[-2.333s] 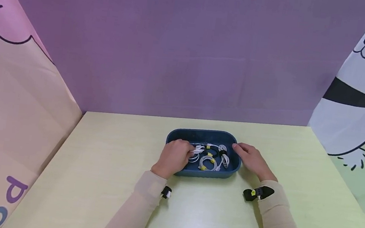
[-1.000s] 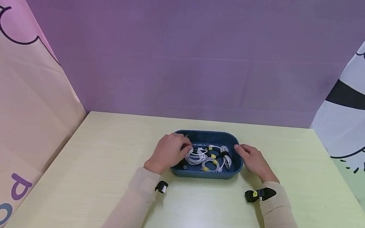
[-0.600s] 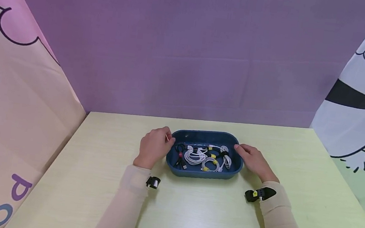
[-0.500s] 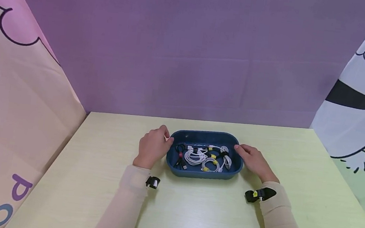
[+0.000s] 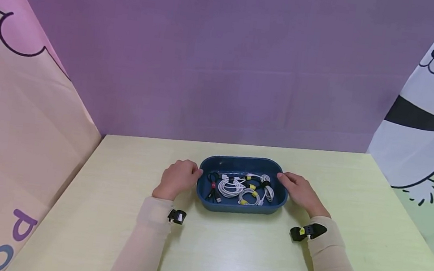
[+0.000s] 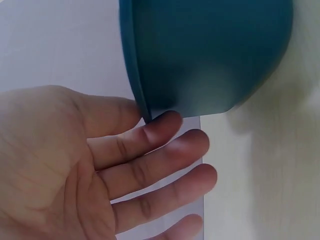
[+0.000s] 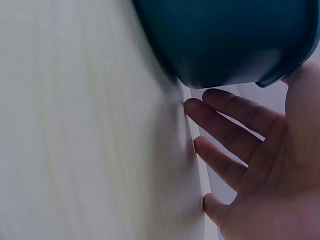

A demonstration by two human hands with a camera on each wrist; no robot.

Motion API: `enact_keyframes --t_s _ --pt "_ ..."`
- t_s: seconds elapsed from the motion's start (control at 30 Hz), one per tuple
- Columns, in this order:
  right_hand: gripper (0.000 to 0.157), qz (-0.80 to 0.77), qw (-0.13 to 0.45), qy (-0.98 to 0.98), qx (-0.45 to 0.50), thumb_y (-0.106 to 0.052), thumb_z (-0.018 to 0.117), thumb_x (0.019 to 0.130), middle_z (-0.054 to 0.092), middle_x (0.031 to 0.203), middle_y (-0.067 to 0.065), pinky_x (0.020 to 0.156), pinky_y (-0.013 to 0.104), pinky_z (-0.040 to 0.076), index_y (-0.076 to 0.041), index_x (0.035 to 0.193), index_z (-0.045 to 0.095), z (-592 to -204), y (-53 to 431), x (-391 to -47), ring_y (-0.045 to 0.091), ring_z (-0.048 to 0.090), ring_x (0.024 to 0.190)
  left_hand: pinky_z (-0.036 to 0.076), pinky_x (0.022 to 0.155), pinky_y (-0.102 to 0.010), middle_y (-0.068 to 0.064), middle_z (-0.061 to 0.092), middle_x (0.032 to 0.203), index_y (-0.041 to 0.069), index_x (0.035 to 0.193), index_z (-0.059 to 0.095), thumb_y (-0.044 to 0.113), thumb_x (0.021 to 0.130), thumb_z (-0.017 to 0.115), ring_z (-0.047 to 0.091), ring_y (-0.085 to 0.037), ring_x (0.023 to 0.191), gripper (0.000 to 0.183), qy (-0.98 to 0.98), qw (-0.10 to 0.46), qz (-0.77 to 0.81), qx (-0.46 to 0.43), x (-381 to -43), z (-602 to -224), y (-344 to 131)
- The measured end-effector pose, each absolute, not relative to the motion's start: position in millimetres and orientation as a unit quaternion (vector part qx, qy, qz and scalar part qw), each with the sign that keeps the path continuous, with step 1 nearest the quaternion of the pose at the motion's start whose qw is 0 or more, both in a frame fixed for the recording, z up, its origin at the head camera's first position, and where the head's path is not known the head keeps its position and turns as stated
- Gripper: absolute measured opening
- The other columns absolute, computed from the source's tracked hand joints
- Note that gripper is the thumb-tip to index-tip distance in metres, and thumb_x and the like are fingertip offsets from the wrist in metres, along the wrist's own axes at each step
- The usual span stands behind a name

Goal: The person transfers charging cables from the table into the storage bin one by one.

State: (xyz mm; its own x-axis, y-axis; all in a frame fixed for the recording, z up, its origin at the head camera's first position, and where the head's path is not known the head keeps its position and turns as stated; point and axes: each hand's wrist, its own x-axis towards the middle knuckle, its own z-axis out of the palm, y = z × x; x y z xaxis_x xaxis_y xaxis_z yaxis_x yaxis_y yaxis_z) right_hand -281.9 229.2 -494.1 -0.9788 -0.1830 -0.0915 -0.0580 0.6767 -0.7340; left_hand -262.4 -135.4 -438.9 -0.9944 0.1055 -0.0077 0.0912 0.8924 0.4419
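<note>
A dark blue plastic bin [image 5: 239, 209] stands on the table, with several coiled cables inside. At its left end my left hand [image 5: 177, 178] pinches the rim between thumb and index finger; the other fingers spread loosely in the left wrist view. My right hand [image 5: 300, 192] holds the right end, thumb over the rim and fingers on the outside. In the bin, a black cable [image 5: 212, 186] with a red tie lies leftmost. Beside it are a white coiled cable [image 5: 229, 188], a small pale coil [image 5: 249, 198] with yellow ties, and a white cable [image 5: 268, 189] with a black strap.
The pale wood-look table [image 5: 227, 254] extends around the bin. A purple backdrop [image 5: 225, 64] rises behind the table's far edge. Printed cloth panels [image 5: 25, 139] flank it on both sides. Each wrist carries a small black camera [image 5: 177, 216].
My left hand, which held a white cable in the bin, has let go and moved left out to the rim, which it now grips. The right hand stays at the right end.
</note>
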Motion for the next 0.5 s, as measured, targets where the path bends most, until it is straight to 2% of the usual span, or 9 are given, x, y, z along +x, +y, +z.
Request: enact_keyframes --t_s 0.5 --pt "0.068 -0.398 0.077 0.911 -0.068 -0.055 0.039 0.107 0.052 0.15 0.025 0.118 0.061 0.032 0.0 0.146 0.052 -493.4 228.3 -280.2 0.046 0.043 0.143 0.036 0.055 -0.031 -0.003 0.056 0.068 0.011 0.082 0.07 0.03 0.103 0.058 0.053 -0.021 0.064 0.031 0.974 0.012 0.219 0.058 -261.6 -440.1 -134.4"
